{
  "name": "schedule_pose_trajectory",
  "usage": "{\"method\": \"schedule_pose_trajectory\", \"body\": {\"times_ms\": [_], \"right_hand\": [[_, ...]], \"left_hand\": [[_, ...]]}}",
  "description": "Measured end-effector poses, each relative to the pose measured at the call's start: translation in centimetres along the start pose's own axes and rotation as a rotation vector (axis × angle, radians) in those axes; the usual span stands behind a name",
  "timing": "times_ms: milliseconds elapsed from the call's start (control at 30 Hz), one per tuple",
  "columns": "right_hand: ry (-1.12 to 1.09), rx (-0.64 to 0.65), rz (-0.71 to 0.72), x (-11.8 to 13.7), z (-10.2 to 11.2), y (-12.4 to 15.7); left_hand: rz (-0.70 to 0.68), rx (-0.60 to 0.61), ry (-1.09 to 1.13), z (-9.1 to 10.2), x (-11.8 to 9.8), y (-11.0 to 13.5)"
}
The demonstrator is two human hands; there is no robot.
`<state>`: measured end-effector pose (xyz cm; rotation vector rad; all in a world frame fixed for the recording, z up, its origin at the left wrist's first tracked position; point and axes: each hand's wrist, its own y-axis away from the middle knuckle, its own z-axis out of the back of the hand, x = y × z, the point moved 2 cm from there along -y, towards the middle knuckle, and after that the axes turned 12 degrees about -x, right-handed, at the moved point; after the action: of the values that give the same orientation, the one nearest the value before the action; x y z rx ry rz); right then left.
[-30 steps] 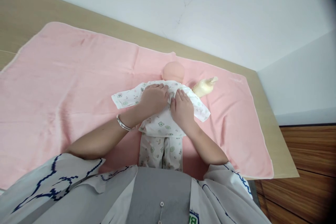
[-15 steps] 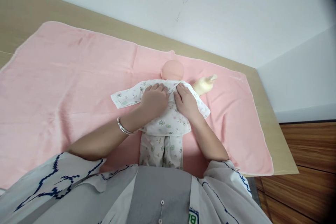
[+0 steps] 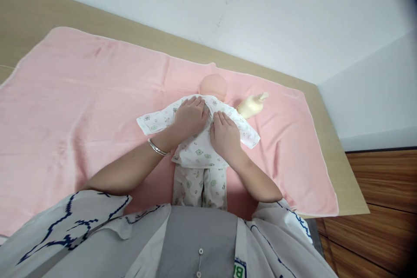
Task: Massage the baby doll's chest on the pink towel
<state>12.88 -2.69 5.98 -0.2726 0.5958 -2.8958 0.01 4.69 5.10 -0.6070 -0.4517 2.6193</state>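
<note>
A baby doll lies stretched out, its bald head (image 3: 213, 86) pointing away from me. It wears a white long-sleeved top (image 3: 198, 153) with small printed figures, and matching trousers (image 3: 189, 182) below. My left hand (image 3: 191, 116), a silver bangle on its wrist, rests on the upper chest of the top, fingers extended. Beside it my right hand (image 3: 225, 134) lies flat on the other half of the chest. Both palms press on the cloth, and neither grips it. The sleeves spread out to both sides. The doll's hands do not show.
Under the doll a pink blanket (image 3: 124, 78) covers most of a wooden table (image 3: 35, 4). A cream-coloured, bottle-shaped object (image 3: 252, 106) lies right of the doll's head. A white wall (image 3: 276, 17) stands behind, and brown wooden panelling (image 3: 384, 182) is at the right.
My right hand has slid down and slightly left across the top, while my left hand shifted slightly upward. The cloth near the neck lies smoother, and the right sleeve is more spread out.
</note>
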Motion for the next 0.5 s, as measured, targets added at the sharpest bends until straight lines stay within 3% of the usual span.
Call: {"method": "schedule_pose_trajectory", "body": {"times_ms": [267,500], "right_hand": [[-0.119,-0.038,-0.115,-3.3,-0.6,-2.8],[0.003,-0.065,-0.080,-1.5,-0.9,-1.2]], "left_hand": [[-0.005,0.026,-0.111,1.0,-2.9,2.3],[-0.054,-0.016,-0.081,0.8,-1.8,1.6]]}}
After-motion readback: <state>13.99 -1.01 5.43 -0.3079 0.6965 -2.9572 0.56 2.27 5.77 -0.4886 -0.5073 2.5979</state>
